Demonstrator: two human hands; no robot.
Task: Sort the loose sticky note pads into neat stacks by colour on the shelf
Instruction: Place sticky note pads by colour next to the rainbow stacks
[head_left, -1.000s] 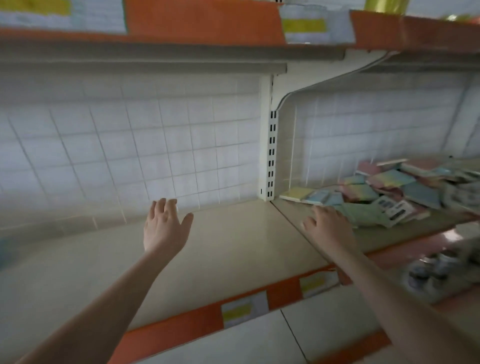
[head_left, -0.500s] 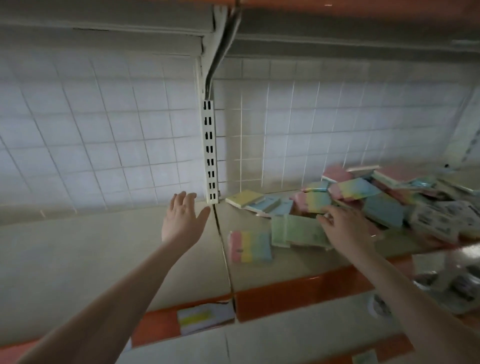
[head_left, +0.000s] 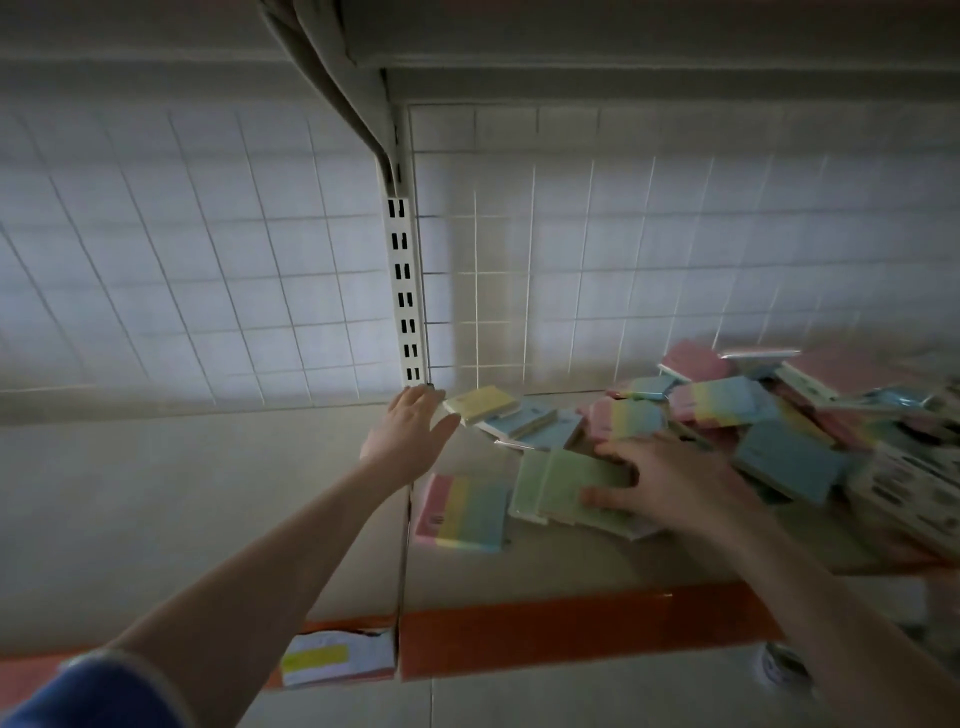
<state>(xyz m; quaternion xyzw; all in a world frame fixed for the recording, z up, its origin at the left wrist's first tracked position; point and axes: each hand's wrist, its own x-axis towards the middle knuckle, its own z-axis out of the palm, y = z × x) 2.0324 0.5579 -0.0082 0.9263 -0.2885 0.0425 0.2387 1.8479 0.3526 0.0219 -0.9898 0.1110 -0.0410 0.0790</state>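
**Q:** How do the hands stand?
**A:** Right hand (head_left: 670, 483), centre right: fingers spread, resting on the green pad (head_left: 561, 488). Left hand (head_left: 410, 436), centre: fingers straight, holding nothing, just in front of the slotted upright (head_left: 402, 291).

**Q:** Surface and surroundings?
**A:** Cream shelf (head_left: 208, 493) with an orange edge strip (head_left: 571, 629) along the lower frame. White wire grid (head_left: 208, 260) behind. Dim light.

**Q:** The sticky note pads?
**A:** Loose heap (head_left: 727, 400) at right of frame, on the shelf right of the upright: pink, blue and pastel-striped pads overlapping at odd angles. A striped pad (head_left: 462, 512) lies flat just left of the green pad. A yellow pad (head_left: 480, 402) lies near the left fingertips.
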